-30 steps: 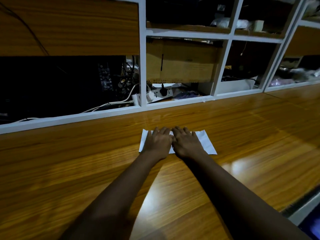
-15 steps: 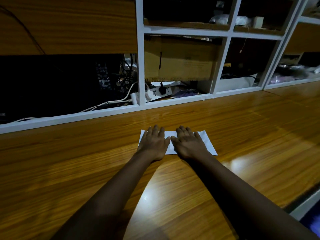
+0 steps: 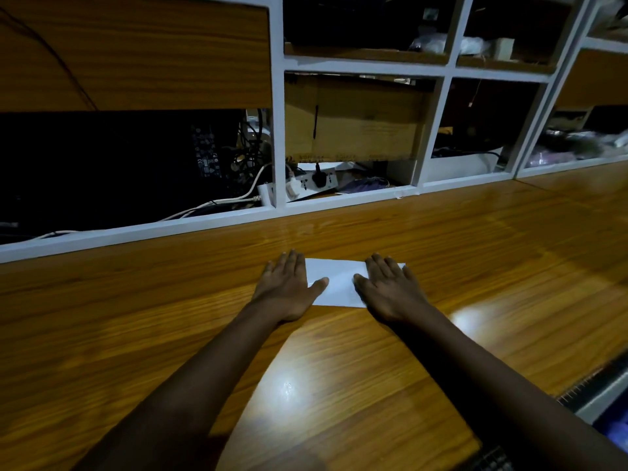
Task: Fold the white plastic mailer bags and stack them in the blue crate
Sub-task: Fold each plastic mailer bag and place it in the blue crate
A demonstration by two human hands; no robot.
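A folded white mailer bag (image 3: 338,282) lies flat on the wooden table (image 3: 339,368), a short way in front of the white frame. My left hand (image 3: 287,288) presses flat on the bag's left end, fingers straight and thumb on the white surface. My right hand (image 3: 389,290) presses flat on its right end in the same way. The bag's middle shows between the two hands. A sliver of blue (image 3: 616,433) shows at the lower right edge below the table; I cannot tell whether it is the crate.
A white window-like frame (image 3: 278,137) with shelves runs along the far side of the table. Behind it sit a cardboard box (image 3: 353,117), a power strip (image 3: 314,180) with cables and dark equipment. The table's right edge drops off at the lower right.
Both hands have slid apart along the bag, from touching at its middle to its left and right ends. The bag stays in place.
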